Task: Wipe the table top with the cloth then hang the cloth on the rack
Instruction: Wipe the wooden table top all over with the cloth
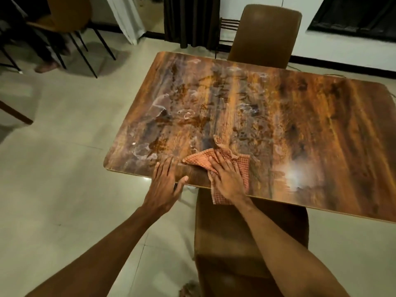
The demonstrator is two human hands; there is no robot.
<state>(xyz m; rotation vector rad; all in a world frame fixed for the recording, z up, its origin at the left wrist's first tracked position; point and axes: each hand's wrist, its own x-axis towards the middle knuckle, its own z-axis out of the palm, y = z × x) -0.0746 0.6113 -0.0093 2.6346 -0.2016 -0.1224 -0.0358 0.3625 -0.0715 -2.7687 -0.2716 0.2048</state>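
A brown wood-grain table top (278,116) fills the middle and right of the head view, with pale wet smears on its left half. An orange checked cloth (243,168) lies crumpled at the near edge, one corner hanging over it. My right hand (227,179) presses flat on the cloth, fingers spread. My left hand (166,181) rests flat on the near edge just left of the cloth, holding nothing. A dark metal rack (229,24) stands against the far wall behind the far chair, partly hidden.
A brown chair (246,243) is tucked under the near edge below my arms, and another brown chair (267,33) stands at the far side. At far left are black-legged chairs (70,33) and a person's feet (46,66). Pale tiled floor (64,168) lies to the left.
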